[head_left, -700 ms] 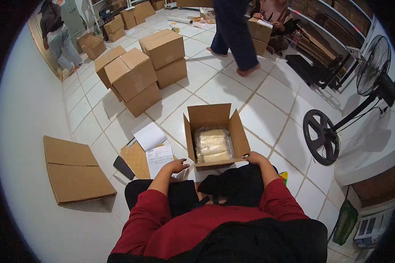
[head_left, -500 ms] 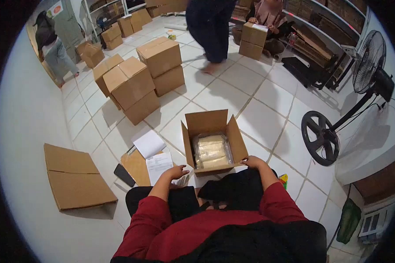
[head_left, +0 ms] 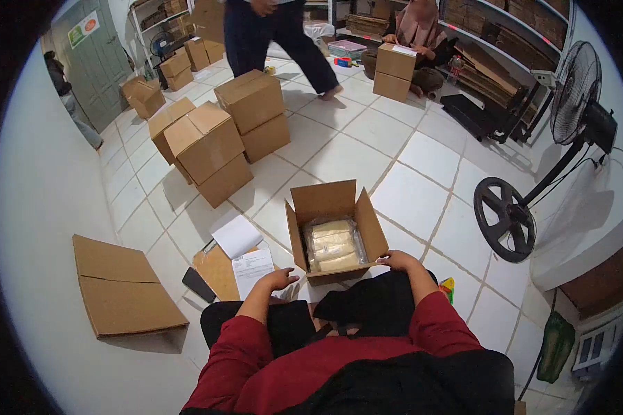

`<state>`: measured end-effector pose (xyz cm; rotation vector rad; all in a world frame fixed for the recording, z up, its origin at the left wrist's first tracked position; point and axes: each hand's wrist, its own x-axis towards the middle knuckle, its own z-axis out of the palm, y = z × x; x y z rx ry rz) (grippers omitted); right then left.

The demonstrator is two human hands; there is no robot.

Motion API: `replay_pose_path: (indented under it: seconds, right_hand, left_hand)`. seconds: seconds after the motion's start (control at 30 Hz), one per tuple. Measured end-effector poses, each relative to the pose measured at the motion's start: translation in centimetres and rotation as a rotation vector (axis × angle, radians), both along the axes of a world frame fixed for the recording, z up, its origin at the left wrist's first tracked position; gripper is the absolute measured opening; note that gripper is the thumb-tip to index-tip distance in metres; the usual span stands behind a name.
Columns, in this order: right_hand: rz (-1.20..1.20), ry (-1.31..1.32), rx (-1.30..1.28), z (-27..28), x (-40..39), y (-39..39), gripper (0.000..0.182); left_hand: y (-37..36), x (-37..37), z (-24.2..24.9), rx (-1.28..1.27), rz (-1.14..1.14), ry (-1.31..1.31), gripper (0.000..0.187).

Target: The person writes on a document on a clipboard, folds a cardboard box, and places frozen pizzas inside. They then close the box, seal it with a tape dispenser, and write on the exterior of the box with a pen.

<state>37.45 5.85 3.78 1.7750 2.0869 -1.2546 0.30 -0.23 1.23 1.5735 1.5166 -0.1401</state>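
An open cardboard box (head_left: 333,202) stands on the floor in front of my lap with its flaps raised. Inside lie several pale yellowish packs (head_left: 336,247) under clear plastic wrapping. At the box's right front corner, my right hand (head_left: 399,261) has its fingers bent against the cardboard edge. My left hand (head_left: 278,279) hovers just left of the box's near corner, holding nothing, with fingers loosely apart. Beside it, a printed paper sheet (head_left: 253,268) and a white pad (head_left: 235,234) rest on a brown clipboard (head_left: 213,268). A dark phone-like object (head_left: 198,284) lies at their left.
Stacked closed boxes (head_left: 202,138) stand ahead to the left. A flattened carton (head_left: 122,290) leans at the left wall. A pedestal fan (head_left: 509,218) stands on the right. One person (head_left: 273,31) walks beyond the boxes; another person (head_left: 422,48) sits behind a box stack.
The walking person has moved left across the room, and the person at the far left has gone closer to the door. My view has shifted slightly; both hands stay near the box.
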Motion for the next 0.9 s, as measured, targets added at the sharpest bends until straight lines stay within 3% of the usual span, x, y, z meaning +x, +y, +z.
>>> replay_pose_path:
  seconds: [0.13, 0.23, 0.37, 0.57, 0.9]
  right_hand:
    - [-0.048, 0.009, -0.044, -0.4, 0.2, 0.0, 0.053]
    - [0.012, 0.024, 0.062, -1.5, 0.4, 0.3, 0.049]
    - [-0.059, 0.032, -0.058, -0.5, 0.1, 0.3, 0.05]
    - [-0.028, 0.028, -0.034, -0.5, 0.2, 0.2, 0.054]
    - [-0.067, 0.056, -0.068, -1.1, 0.3, 0.3, 0.052]
  left_hand:
    - [0.1, -0.2, -0.6, -0.004, 0.009, -0.01, 0.061]
    - [0.3, -0.5, -1.6, 0.021, -0.008, -0.018, 0.06]
    - [0.5, -0.8, -2.8, 0.012, -0.006, -0.048, 0.061]
    - [0.1, 0.1, 0.4, -0.04, 0.017, -0.014, 0.062]
    - [0.1, -0.1, -0.2, 0.0, -0.017, -0.001, 0.062]
